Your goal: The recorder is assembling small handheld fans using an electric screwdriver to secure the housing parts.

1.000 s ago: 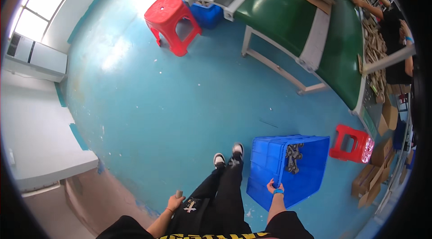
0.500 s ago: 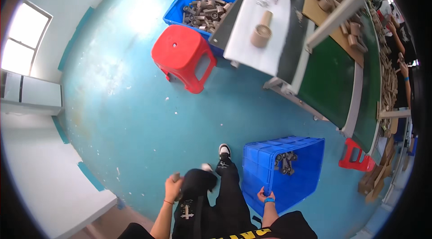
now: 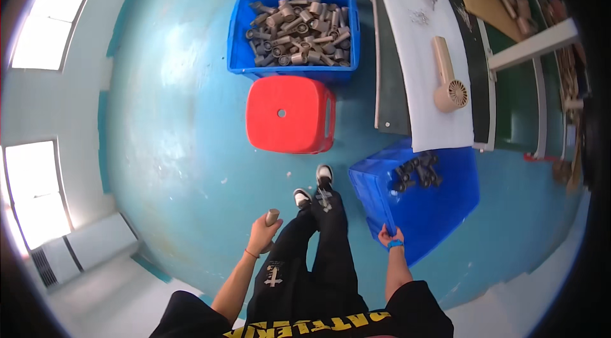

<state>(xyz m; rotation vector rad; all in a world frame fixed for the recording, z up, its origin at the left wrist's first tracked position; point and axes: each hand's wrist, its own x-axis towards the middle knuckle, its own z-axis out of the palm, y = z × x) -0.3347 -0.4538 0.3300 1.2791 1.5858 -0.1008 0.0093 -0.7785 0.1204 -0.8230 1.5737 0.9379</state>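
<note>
Blue-green floor [image 3: 165,147] spread under us, with a red stool [image 3: 289,114] and a full blue bin [image 3: 296,23] of grey-brown parts ahead. Our right hand [image 3: 389,236] gripped the near rim of a tilted blue crate [image 3: 423,204] holding a few parts, beside the worktop [image 3: 423,51]. Our left hand [image 3: 262,235] was closed around one small tan cylinder [image 3: 272,216]. We judged it best to keep the crate level and low, gripping firmly so nothing slid out.
</note>
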